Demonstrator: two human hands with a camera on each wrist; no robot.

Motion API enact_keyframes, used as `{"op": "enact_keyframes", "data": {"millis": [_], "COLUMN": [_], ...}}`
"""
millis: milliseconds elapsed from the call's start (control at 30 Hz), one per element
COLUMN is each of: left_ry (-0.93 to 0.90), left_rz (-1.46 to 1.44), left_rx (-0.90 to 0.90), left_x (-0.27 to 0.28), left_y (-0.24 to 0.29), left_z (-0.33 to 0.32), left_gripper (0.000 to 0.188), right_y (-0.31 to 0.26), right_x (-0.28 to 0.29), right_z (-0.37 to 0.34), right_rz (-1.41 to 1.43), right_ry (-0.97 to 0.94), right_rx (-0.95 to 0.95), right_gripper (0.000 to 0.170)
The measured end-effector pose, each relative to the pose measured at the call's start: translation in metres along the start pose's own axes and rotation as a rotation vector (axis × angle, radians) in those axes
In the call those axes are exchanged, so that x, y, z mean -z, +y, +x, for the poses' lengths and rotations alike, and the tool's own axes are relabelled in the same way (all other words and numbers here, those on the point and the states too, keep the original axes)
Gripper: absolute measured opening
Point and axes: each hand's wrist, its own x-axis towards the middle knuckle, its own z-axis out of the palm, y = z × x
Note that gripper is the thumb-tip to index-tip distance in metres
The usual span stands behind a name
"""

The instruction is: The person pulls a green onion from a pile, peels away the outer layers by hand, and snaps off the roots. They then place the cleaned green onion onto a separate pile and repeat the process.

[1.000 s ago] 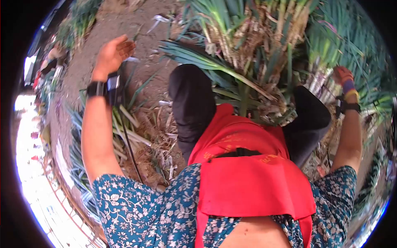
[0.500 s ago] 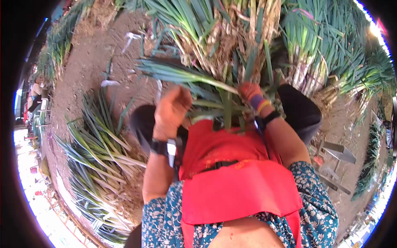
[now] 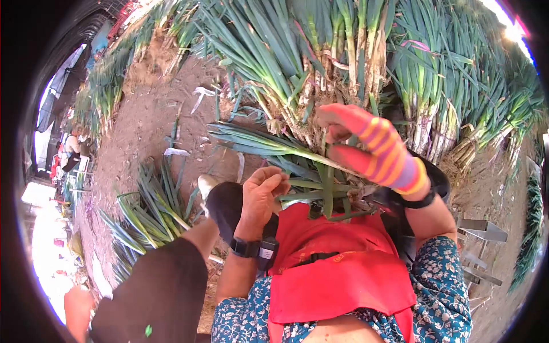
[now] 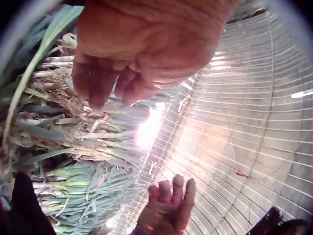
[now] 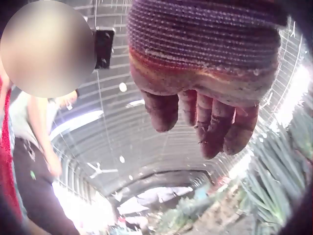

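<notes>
Red apron, floral sleeves, 1 striped glove

Head view bright: I get blowout lower left, flare upper right, fisheye bend, black corners. Left wrist: glare between leeks and roof, left hand shaded. Right wrist: hazy, right hand backlit, round blur upper left.

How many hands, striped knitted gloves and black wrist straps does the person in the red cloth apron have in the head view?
Hands (left hand, right hand): 2
Striped knitted glove: 1
Black wrist straps: 2
Total: 5
</notes>
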Motion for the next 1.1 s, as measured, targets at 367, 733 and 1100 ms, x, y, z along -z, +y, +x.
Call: {"op": "enact_keyframes", "data": {"millis": [367,733,1100], "left_ry": [-0.327,-0.724,-0.574], "left_rz": [0.524,0.434,0.352], "left_rx": [-0.907,-1.246,-1.289], "left_x": [-0.102,-0.156,-0.14], "left_y": [0.117,0.227,0.215], "left_z": [-0.121,-0.153,-0.19], "left_gripper": [0.06,0.083,0.076], "right_y": [-0.112,-0.144,-0.141], "right_x": [0.054,0.047,0.053], "right_z": [0.021,-0.008,-0.024], "right_rz": [0.25,0.288,0.281], "right_ry": [0.374,0.181,0.101], "right_rx": [0.311,0.347,0.298], "right_gripper": [0.071,0.068,0.065]}}
